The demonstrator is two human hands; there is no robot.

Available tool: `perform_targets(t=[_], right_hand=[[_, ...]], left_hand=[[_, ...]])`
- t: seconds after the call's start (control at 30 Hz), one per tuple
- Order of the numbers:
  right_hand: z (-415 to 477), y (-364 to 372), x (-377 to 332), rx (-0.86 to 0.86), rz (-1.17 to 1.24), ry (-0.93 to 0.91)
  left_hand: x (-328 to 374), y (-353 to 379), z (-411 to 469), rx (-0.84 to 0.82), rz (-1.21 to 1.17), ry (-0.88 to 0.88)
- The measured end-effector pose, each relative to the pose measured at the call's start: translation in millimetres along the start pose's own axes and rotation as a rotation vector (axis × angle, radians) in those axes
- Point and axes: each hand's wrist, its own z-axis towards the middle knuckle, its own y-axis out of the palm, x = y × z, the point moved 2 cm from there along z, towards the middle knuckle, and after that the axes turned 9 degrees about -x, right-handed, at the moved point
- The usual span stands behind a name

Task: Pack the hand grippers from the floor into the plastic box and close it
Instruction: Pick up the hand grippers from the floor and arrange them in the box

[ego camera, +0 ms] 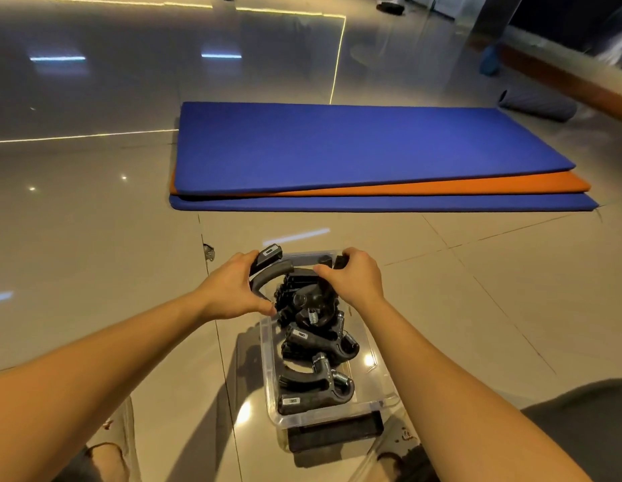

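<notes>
A clear plastic box (375, 370) stands open on the tiled floor between my feet, filled with several black hand grippers (314, 342) with metal springs. My left hand (238, 290) is closed on a black hand gripper (266, 269) held over the box's far left corner. My right hand (354, 276) grips another black gripper (339, 262) at the far right rim, most of it hidden by the fingers. A black latch or lid edge (333, 431) shows at the near end of the box.
Stacked blue and orange exercise mats (372, 154) lie on the floor beyond the box. A grey rolled mat (537, 105) rests far right by a wooden ledge. A small metal floor fitting (209, 252) sits left of the box. My sandalled feet flank the box.
</notes>
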Motion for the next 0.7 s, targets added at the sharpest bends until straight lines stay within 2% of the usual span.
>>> perform_targets(t=[0.1, 0.2, 0.3, 0.47, 0.7], right_hand=[[11, 2, -5, 0.04, 0.036, -0.021], [22, 4, 6, 0.081, 0.168, 0.081], [31, 9, 19, 0.064, 0.199, 0.175], [49, 19, 22, 0.042, 0.096, 0.228], [52, 19, 17, -0.063, -0.088, 0.176]], left_hand=[[-1, 1, -6, 0.004, 0.01, -0.01], [-2, 2, -11, -0.011, -0.012, 0.01], [-2, 4, -13, -0.031, -0.046, 0.024], [0, 7, -14, -0.038, -0.054, 0.027], [4, 13, -6, -0.063, -0.092, 0.035]])
